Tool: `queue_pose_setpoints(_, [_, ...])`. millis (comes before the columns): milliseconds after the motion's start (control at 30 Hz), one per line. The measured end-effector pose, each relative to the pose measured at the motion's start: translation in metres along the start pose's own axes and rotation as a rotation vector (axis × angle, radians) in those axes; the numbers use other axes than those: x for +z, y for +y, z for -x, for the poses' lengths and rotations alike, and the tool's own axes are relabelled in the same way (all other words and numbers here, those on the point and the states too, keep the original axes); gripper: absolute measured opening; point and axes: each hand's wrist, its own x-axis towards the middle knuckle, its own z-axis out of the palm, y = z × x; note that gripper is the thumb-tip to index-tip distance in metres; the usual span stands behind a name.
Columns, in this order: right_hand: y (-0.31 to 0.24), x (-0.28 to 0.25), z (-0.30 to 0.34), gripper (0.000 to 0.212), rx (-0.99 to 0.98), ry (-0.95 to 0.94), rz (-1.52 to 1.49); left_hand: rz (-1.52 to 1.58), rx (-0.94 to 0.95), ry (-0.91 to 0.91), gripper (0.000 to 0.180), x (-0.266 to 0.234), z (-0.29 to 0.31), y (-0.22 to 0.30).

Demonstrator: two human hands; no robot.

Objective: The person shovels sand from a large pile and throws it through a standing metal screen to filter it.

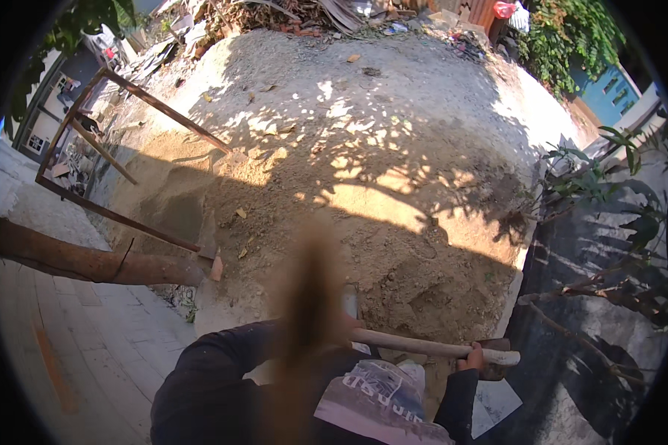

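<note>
A pale, long wooden handle (423, 345) lies across the front of my body, slanting slightly down to the right. My right hand (473, 357) is closed around it near its thick right end. At its other end my left hand (351, 324) grips the handle, though a blurred brown shape (309, 297) close to the camera covers most of that hand. A narrow grey piece (350, 300) shows just beyond my left hand; its kind is unclear. Behind the handle's right end is a dark brown, flat-sided piece (497, 371); whether it is joined to the handle I cannot tell.
Loose brown soil (393, 259) spreads ahead, with a dug hollow at the right. A rusty metal frame (119, 216) and a thick log (89, 252) stand at the left above paving (104, 334). Leafy branches (601, 289) reach in along the right-hand wall. Debris (334, 15) is piled at the back.
</note>
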Motion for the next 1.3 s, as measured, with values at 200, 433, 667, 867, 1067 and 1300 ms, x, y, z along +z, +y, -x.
queue_pose_setpoints(200, [-0.149, 0.071, 0.037, 0.027, -0.436, -0.304, -0.061, 0.574, -0.171, -0.177, 0.044, 0.092, -0.097, 0.068])
queue_pose_setpoints(433, [-0.203, 0.045, -0.121, 0.034, -0.7, -0.517, 0.201, 0.879, -0.071, 0.267, 0.036, 0.178, -0.397, 0.211])
queue_pose_setpoints(667, [0.033, -0.065, -0.312, 0.061, -0.302, -0.146, 0.671, 1.289, -0.287, 0.007, 0.028, 0.371, -0.536, 0.208])
queue_pose_setpoints(867, [0.179, -0.154, -0.251, 0.054, 0.484, -0.168, 0.574, 1.116, -0.789, -0.317, 0.017, 0.463, -0.424, 0.189])
queue_pose_setpoints(1067, [0.072, -0.188, -0.272, 0.04, 0.6, -0.332, 0.158, 1.441, -0.809, -0.36, 0.02, 0.362, -0.461, 0.303])
queue_pose_setpoints(1300, [-0.036, -0.19, -0.165, 0.053, 0.657, -0.329, -0.572, 1.269, -0.709, -0.503, 0.016, 0.261, -0.402, 0.38])
